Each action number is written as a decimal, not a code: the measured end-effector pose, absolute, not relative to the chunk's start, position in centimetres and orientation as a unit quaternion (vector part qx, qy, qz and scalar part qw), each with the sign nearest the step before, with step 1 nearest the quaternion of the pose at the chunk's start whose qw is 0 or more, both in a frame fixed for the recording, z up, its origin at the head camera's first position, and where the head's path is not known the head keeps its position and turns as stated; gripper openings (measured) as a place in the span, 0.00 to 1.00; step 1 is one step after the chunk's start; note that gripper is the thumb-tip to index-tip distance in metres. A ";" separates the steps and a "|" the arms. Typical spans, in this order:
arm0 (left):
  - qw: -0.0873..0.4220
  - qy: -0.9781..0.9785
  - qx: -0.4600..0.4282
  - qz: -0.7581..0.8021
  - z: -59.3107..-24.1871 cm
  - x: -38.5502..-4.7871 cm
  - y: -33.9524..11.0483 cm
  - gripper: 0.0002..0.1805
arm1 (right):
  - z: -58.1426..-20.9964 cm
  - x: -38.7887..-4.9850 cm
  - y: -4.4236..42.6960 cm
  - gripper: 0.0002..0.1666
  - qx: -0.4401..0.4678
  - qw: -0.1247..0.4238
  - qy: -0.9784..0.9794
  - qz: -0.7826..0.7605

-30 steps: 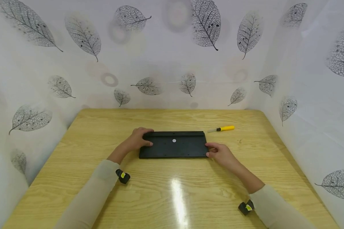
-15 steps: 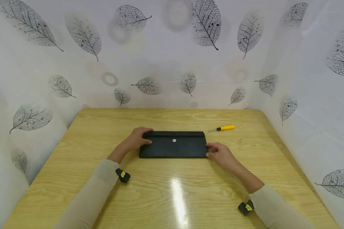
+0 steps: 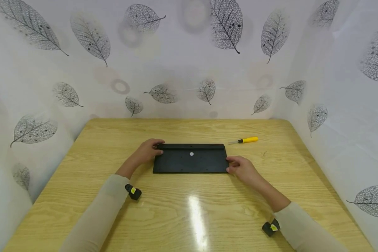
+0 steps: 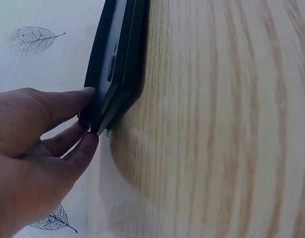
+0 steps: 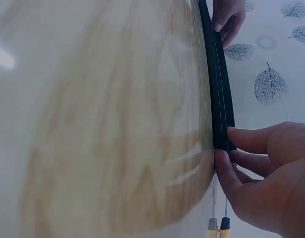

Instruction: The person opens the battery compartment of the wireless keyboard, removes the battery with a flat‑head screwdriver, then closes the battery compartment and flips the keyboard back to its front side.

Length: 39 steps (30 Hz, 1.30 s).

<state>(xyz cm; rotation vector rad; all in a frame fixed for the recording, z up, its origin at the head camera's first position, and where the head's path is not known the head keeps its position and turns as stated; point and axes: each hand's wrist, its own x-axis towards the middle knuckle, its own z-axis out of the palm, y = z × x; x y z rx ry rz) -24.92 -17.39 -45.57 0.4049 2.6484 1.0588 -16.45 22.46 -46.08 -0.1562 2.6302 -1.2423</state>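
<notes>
Right of centre in the head view, the right hand (image 3: 245, 171) is pinching the right edge of a black panel (image 3: 192, 162) mid-frame. Left of centre, the left hand (image 3: 145, 152) is gripping its upper left corner; beyond, a screwdriver (image 3: 249, 140) is lying on the table (image 3: 163, 210).

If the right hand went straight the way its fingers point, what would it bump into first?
The right hand would most likely meet the black panel first: it is pinching that panel's right end.
</notes>
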 end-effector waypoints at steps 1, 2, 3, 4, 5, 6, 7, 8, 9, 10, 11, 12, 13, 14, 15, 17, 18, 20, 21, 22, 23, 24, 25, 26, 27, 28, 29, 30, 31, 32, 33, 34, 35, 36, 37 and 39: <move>0.130 0.911 0.139 0.365 -45.6 -25.0 -17.4 0.26 | -46.1 -16.5 22.5 0.29 -0.052 0.114 0.897 -0.424; 0.129 0.911 0.138 0.366 -45.7 -25.0 -17.5 0.26 | -46.1 -16.5 22.5 0.29 -0.053 0.114 0.897 -0.424; 0.129 0.911 0.138 0.366 -45.7 -25.0 -17.5 0.26 | -46.1 -16.5 22.5 0.29 -0.055 0.114 0.897 -0.424; 0.128 0.911 0.137 0.367 -45.7 -25.1 -17.5 0.26 | -46.1 -16.5 22.5 0.29 -0.056 0.114 0.896 -0.425; 0.127 0.911 0.137 0.368 -45.7 -25.1 -17.6 0.26 | -46.1 -16.5 22.5 0.29 -0.055 0.113 0.895 -0.427; 0.126 0.911 0.136 0.368 -45.7 -25.1 -17.6 0.25 | -46.1 -16.5 22.5 0.28 -0.054 0.113 0.895 -0.429; 0.125 0.911 0.135 0.369 -45.7 -25.0 -17.6 0.25 | -46.1 -16.5 22.6 0.28 -0.056 0.113 0.894 -0.430; 0.125 0.910 0.135 0.371 -45.7 -25.0 -17.6 0.25 | -46.1 -16.5 22.6 0.28 -0.058 0.113 0.894 -0.430; 0.125 0.910 0.134 0.372 -45.8 -25.0 -17.6 0.25 | -46.1 -16.5 22.6 0.28 -0.058 0.112 0.894 -0.430; 0.124 0.910 0.133 0.372 -45.8 -25.0 -17.6 0.25 | -46.2 -16.6 22.6 0.28 -0.057 0.112 0.894 -0.431; 0.124 0.911 0.133 0.371 -45.8 -25.0 -17.6 0.25 | -46.2 -16.6 22.6 0.28 -0.055 0.112 0.893 -0.432; 0.123 0.911 0.131 0.371 -45.9 -25.0 -17.7 0.25 | -46.2 -16.6 22.6 0.28 -0.054 0.112 0.894 -0.431; 0.122 0.911 0.130 0.371 -46.0 -25.0 -17.7 0.25 | -46.2 -16.6 22.6 0.28 -0.053 0.113 0.893 -0.432; 0.122 0.912 0.129 0.370 -46.0 -25.1 -17.7 0.25 | -46.2 -16.6 22.7 0.28 -0.052 0.115 0.893 -0.433; 0.122 0.912 0.128 0.371 -46.0 -25.1 -17.7 0.25 | -46.3 -16.7 22.7 0.29 -0.053 0.115 0.892 -0.434; 0.122 0.911 0.126 0.373 -46.1 -25.1 -17.8 0.24 | -46.3 -16.8 22.7 0.29 -0.050 0.117 0.890 -0.438; 0.123 0.911 0.124 0.374 -46.1 -25.1 -17.8 0.25 | -46.3 -16.9 22.8 0.29 -0.051 0.117 0.889 -0.439; 0.124 0.909 0.122 0.378 -46.1 -25.1 -17.8 0.25 | -46.4 -17.0 22.8 0.29 -0.052 0.116 0.889 -0.440; 0.124 0.909 0.124 0.378 -46.1 -25.1 -17.8 0.25 | -46.4 -17.0 22.8 0.30 -0.053 0.115 0.889 -0.440; 0.124 0.909 0.123 0.378 -46.2 -25.1 -17.8 0.25 | -46.4 -17.1 22.8 0.30 -0.051 0.115 0.889 -0.440; 0.124 0.908 0.123 0.380 -46.2 -25.1 -17.9 0.25 | -46.4 -17.1 22.8 0.30 -0.052 0.115 0.889 -0.440; 0.123 0.908 0.124 0.380 -46.3 -25.1 -17.9 0.25 | -46.4 -17.1 22.8 0.30 -0.052 0.115 0.890 -0.438; 0.122 0.908 0.126 0.380 -46.3 -25.1 -17.9 0.25 | -46.4 -17.2 22.7 0.30 -0.052 0.115 0.890 -0.438; 0.120 0.908 0.127 0.380 -46.3 -25.1 -17.9 0.24 | -46.3 -17.3 22.7 0.30 -0.050 0.116 0.890 -0.439; 0.118 0.909 0.130 0.379 -46.4 -25.1 -17.9 0.24 | -46.3 -17.3 22.7 0.31 -0.048 0.115 0.890 -0.438; 0.114 0.910 0.132 0.376 -46.4 -25.1 -17.9 0.24 | -46.3 -17.5 22.6 0.31 -0.046 0.115 0.890 -0.438; 0.111 0.911 0.133 0.375 -46.4 -25.1 -17.9 0.24 | -46.2 -17.6 22.6 0.31 -0.045 0.115 0.890 -0.440; 0.110 0.911 0.133 0.375 -46.4 -25.1 -17.9 0.24 | -46.3 -17.8 22.6 0.31 -0.044 0.116 0.889 -0.440; 0.109 0.911 0.133 0.374 -46.4 -25.1 -17.9 0.24 | -46.3 -18.0 22.6 0.31 -0.043 0.115 0.889 -0.442; 0.109 0.911 0.130 0.375 -46.4 -25.1 -17.9 0.24 | -46.3 -18.2 22.6 0.31 -0.043 0.114 0.889 -0.441; 0.110 0.911 0.128 0.376 -46.4 -25.1 -17.8 0.24 | -46.3 -18.4 22.6 0.31 -0.044 0.112 0.889 -0.441; 0.112 0.912 0.124 0.376 -46.3 -25.1 -17.8 0.24 | -46.4 -18.7 22.6 0.31 -0.045 0.110 0.889 -0.442; 0.115 0.911 0.120 0.377 -46.3 -25.1 -17.7 0.24 | -46.5 -19.0 22.6 0.31 -0.045 0.108 0.889 -0.443; 0.116 0.911 0.118 0.377 -46.3 -25.1 -17.6 0.24 | -46.5 -19.3 22.6 0.31 -0.045 0.107 0.890 -0.442; 0.115 0.913 0.118 0.374 -46.3 -25.2 -17.5 0.23 | -46.6 -19.5 22.7 0.31 -0.045 0.105 0.889 -0.444; 0.113 0.914 0.119 0.371 -46.3 -25.3 -17.2 0.23 | -46.6 -20.0 22.7 0.31 -0.044 0.104 0.886 -0.449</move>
